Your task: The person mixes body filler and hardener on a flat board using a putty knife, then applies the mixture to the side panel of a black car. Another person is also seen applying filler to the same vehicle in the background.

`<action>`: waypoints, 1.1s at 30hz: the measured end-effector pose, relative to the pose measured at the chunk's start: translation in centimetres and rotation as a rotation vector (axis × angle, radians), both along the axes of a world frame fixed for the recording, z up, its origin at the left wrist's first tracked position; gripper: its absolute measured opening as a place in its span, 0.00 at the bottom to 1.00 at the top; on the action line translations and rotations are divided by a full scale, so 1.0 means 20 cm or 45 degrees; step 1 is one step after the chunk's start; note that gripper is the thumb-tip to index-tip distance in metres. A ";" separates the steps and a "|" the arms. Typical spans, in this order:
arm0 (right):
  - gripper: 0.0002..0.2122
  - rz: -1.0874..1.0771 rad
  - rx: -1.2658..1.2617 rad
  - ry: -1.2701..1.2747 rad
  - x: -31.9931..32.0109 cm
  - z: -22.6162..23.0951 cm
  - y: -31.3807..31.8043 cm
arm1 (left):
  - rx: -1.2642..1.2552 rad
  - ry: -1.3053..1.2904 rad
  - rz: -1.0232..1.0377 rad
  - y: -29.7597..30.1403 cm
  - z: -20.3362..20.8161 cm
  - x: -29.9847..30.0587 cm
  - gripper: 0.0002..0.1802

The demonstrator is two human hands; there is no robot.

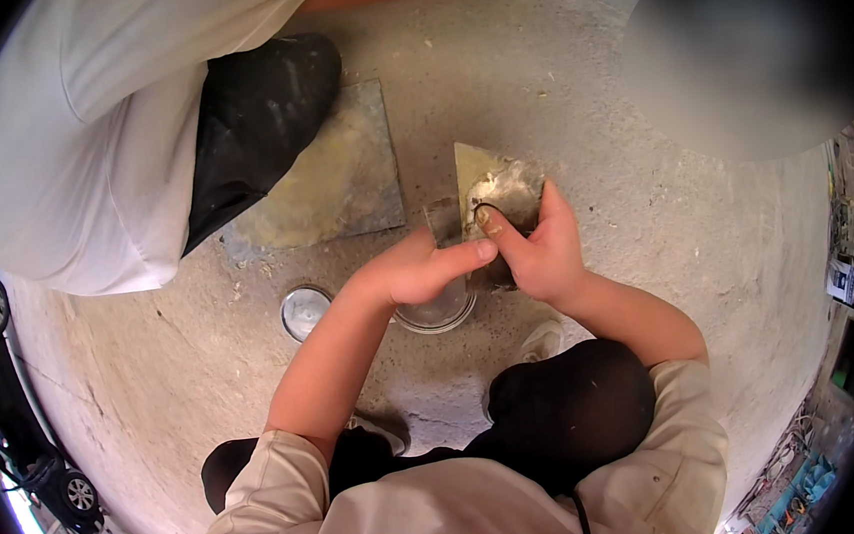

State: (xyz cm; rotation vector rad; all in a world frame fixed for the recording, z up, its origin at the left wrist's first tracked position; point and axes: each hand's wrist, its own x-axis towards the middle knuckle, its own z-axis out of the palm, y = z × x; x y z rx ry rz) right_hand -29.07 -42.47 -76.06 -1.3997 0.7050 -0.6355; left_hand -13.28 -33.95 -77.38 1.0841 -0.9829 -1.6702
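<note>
Bare concrete floor [637,260] surrounds the work. Above it, a smeared metal plate [513,185] is clamped in the right hand [552,255], thumb across its face. Just beside it is the left hand [415,271]; whether that hand grips anything, I cannot tell. Near its wrist sit a round container [440,327] and smaller tin [290,332]; beyond, a stained board [369,166] lies by a co-worker's dark-trousered leg [255,120].
</note>
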 end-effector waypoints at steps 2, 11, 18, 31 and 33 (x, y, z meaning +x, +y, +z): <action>0.16 0.021 0.067 -0.028 0.00 -0.01 0.01 | 0.053 -0.034 -0.015 0.00 -0.01 0.00 0.31; 0.16 0.151 0.088 0.000 0.01 -0.01 0.02 | 0.317 -0.282 -0.115 0.02 -0.09 0.00 0.35; 0.16 0.223 0.159 0.013 0.01 -0.03 0.03 | 0.081 0.002 -0.211 0.00 -0.06 0.02 0.22; 0.14 -0.140 0.132 -0.029 0.03 -0.08 0.01 | -0.043 -0.035 0.690 -0.04 -0.03 -0.12 0.25; 0.13 -0.183 0.021 0.021 0.02 -0.07 0.01 | -0.095 0.034 0.625 -0.03 -0.02 -0.12 0.23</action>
